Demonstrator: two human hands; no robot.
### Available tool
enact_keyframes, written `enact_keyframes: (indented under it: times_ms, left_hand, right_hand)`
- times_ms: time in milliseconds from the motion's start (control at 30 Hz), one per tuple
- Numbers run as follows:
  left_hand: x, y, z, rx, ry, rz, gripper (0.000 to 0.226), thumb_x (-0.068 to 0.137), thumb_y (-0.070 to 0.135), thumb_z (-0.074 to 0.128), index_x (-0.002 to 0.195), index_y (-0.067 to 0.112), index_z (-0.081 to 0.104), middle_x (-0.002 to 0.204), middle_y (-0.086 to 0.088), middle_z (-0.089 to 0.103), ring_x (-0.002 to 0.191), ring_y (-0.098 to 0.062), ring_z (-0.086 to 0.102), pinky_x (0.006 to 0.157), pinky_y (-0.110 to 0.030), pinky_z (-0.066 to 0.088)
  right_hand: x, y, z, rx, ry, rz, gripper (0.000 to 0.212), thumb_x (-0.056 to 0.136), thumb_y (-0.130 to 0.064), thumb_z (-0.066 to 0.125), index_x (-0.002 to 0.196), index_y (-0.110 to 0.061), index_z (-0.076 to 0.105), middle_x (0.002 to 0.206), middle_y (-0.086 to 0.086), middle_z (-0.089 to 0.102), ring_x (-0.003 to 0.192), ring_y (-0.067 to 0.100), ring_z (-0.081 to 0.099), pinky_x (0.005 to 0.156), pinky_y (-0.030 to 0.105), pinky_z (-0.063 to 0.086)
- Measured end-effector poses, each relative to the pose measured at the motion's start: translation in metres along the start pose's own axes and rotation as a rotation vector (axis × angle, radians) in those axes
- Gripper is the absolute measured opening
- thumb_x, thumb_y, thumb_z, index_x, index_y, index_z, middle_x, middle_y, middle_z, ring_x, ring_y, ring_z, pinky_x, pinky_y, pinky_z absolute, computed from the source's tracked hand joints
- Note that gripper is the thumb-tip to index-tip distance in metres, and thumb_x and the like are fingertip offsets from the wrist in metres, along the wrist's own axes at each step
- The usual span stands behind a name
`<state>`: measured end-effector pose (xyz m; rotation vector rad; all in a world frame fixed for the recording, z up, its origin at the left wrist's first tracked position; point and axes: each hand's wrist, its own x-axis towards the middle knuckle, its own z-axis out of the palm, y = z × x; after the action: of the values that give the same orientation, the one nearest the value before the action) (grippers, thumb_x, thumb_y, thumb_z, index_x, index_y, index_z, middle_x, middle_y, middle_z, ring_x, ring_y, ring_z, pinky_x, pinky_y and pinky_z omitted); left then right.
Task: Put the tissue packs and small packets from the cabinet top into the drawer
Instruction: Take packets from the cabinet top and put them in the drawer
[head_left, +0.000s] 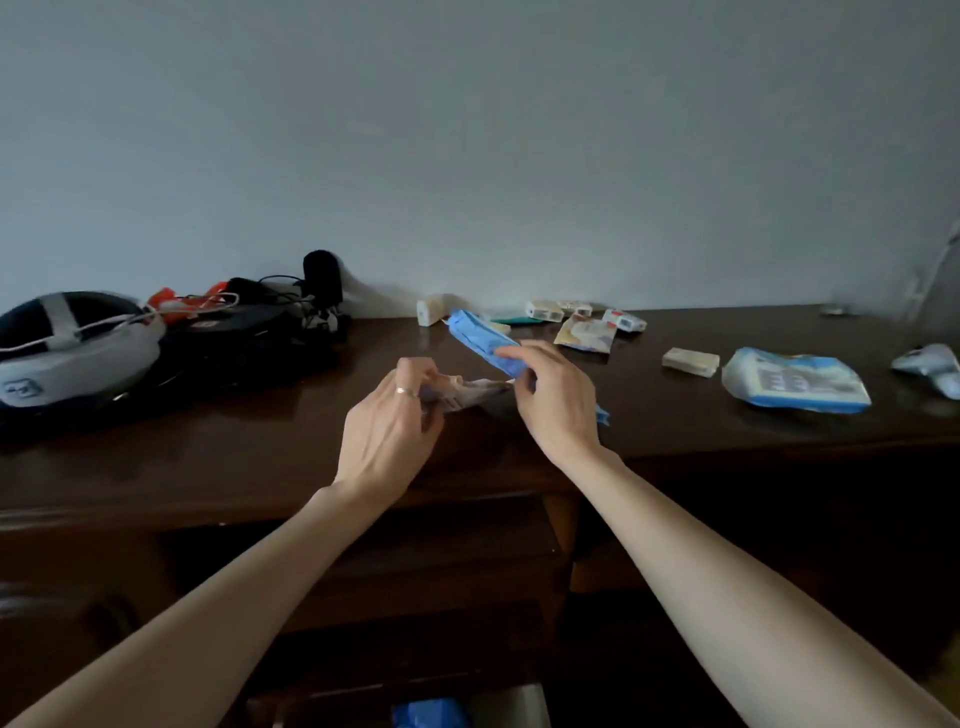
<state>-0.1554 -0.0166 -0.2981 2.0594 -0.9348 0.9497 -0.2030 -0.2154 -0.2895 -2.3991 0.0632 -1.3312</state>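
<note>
My right hand (556, 395) grips a long blue tissue pack (480, 340), lifted on a slant above the dark wooden cabinet top (260, 447). My left hand (389, 431), a ring on one finger, pinches a pale crumpled packet (467, 391) just left of it. Several small white and cream packets (584, 330) lie near the wall. A cream packet (691, 361) and a larger blue and white tissue pack (797, 380) rest to the right. The drawer (467, 709) stands open at the bottom edge, with something blue (428, 713) inside.
A grey and black headset (72, 348) with cables, an orange item (171, 304) and a black microphone (322, 280) crowd the left of the cabinet top. A pale blue crumpled item (932, 366) lies at the far right. A plain wall rises behind.
</note>
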Motion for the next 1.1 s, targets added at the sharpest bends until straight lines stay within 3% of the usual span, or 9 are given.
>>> enact_keyframes:
  times_ms: [100,200,333,467,600,800,867,967,1100]
  left_hand:
    - [-0.015,-0.003,-0.038,-0.057,0.068,-0.148,0.057,0.086,0.022,0.076,0.133,0.029,0.046,0.101,0.012,0.066,0.078,-0.015,0.064,0.063,-0.029,0.045]
    - [-0.04,0.005,-0.072,-0.048,0.222,-0.144,0.024,0.093,0.019,0.071,0.117,0.023,0.07,0.1,0.011,0.062,0.08,-0.018,0.065,0.064,-0.029,0.049]
    - [-0.088,0.026,-0.1,0.057,0.432,0.065,0.022,0.096,0.011,0.069,0.112,0.024,0.078,0.1,0.003,0.065,0.084,-0.017,0.061,0.068,-0.027,0.049]
    - [-0.134,0.046,-0.107,0.104,0.489,0.263,0.022,0.094,0.007,0.073,0.113,0.017,0.08,0.109,-0.006,0.074,0.099,-0.03,0.067,0.078,-0.037,0.057]
    - [-0.194,0.057,-0.101,-0.049,0.331,0.273,0.026,0.098,0.012,0.069,0.123,0.013,0.074,0.127,-0.006,0.07,0.116,-0.028,0.065,0.092,-0.042,0.056]
    - [-0.271,0.042,-0.088,0.008,0.038,0.054,0.031,0.107,0.027,0.05,0.128,0.019,0.072,0.125,0.003,0.072,0.107,-0.016,0.068,0.079,-0.027,0.059]
    - [-0.287,0.028,-0.083,0.067,-0.037,-0.098,0.031,0.099,0.015,0.061,0.128,0.019,0.072,0.122,0.0,0.073,0.106,-0.018,0.068,0.074,-0.029,0.06]
    - [-0.308,0.017,-0.067,0.072,-0.188,-0.262,0.044,0.087,0.002,0.073,0.128,0.018,0.072,0.123,-0.001,0.073,0.11,-0.019,0.067,0.085,-0.032,0.059]
    - [-0.34,0.016,-0.018,0.044,-0.425,-0.402,0.037,0.093,0.016,0.056,0.128,0.016,0.071,0.118,-0.005,0.075,0.105,-0.021,0.071,0.081,-0.024,0.055]
  right_hand:
    - [-0.004,-0.03,-0.007,0.085,-0.002,0.024,0.047,0.086,0.009,0.057,0.12,-0.02,0.072,0.125,-0.004,0.068,0.112,0.016,0.064,0.085,0.025,0.051]
    - [-0.013,-0.053,-0.016,0.134,-0.054,0.1,0.049,0.089,0.01,0.051,0.123,-0.018,0.07,0.13,-0.001,0.066,0.119,0.018,0.06,0.096,0.027,0.047]
    - [-0.048,-0.09,-0.032,0.084,0.207,0.249,0.035,0.083,-0.007,0.045,0.095,-0.028,0.07,0.102,-0.013,0.071,0.095,0.014,0.064,0.071,0.029,0.04]
    - [-0.098,-0.13,-0.047,0.021,0.149,0.215,0.026,0.08,-0.013,0.043,0.081,-0.029,0.063,0.088,-0.015,0.067,0.082,0.009,0.056,0.062,0.028,0.024]
    - [-0.16,-0.131,-0.057,0.103,-0.02,0.438,0.032,0.08,-0.02,0.042,0.092,-0.031,0.07,0.103,-0.016,0.073,0.09,0.007,0.063,0.071,0.032,0.043]
    - [-0.257,-0.081,-0.033,0.128,-0.483,0.904,0.024,0.09,-0.042,0.059,0.084,-0.023,0.073,0.082,-0.001,0.072,0.085,0.026,0.069,0.077,0.039,0.055]
    - [-0.279,-0.051,-0.027,0.146,-0.451,1.042,0.019,0.09,-0.038,0.068,0.098,-0.022,0.073,0.09,0.002,0.072,0.082,0.023,0.067,0.073,0.033,0.053]
    - [-0.297,-0.004,-0.024,0.35,-0.428,1.35,0.041,0.086,-0.031,0.08,0.113,-0.003,0.068,0.091,0.008,0.07,0.073,0.021,0.066,0.064,0.028,0.052]
    - [-0.326,0.04,-0.014,0.361,-0.346,1.573,0.048,0.063,-0.028,0.095,0.09,-0.002,0.065,0.088,0.017,0.075,0.065,0.027,0.073,0.062,0.035,0.06]
